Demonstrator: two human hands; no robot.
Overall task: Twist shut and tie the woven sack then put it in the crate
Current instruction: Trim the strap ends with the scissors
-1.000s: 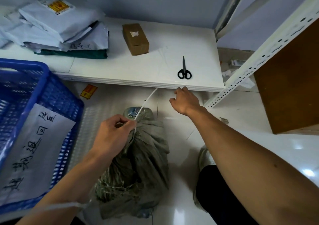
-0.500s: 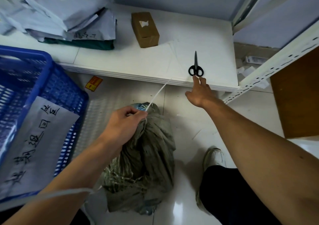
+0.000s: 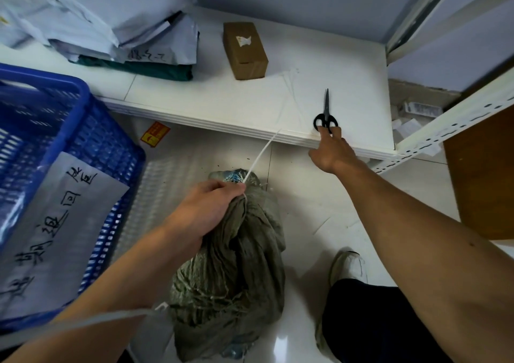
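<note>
Down low: the woven sack (image 3: 239,273) sits on the pale tiled floor (image 3: 306,218), outside the blue plastic crate (image 3: 83,118), which stands just to its left with a handwritten paper label (image 3: 55,223) hanging on its side. The left hand (image 3: 205,212) comes in from the lower left, forearm angled up, fingers curled tight round the sack's gathered neck. A white cable tie (image 3: 261,154) is cinched at that neck, and its long tail sticks up and away toward the edge of the white shelf board (image 3: 250,106). The right arm is stretched nearly straight across the frame. The right hand (image 3: 331,151) is at the board's front edge, back of the hand up, fingers extended and holding nothing, their tips touching the handle loops of the black scissors (image 3: 326,115), which lie flat with blades pointing to the wall. Loose cable ties (image 3: 292,92) lie left of the scissors. Further back are a small cardboard box (image 3: 246,49) and a heap of grey mailer bags (image 3: 111,23). A pale shoe (image 3: 347,268) rests right of the sack.
</note>
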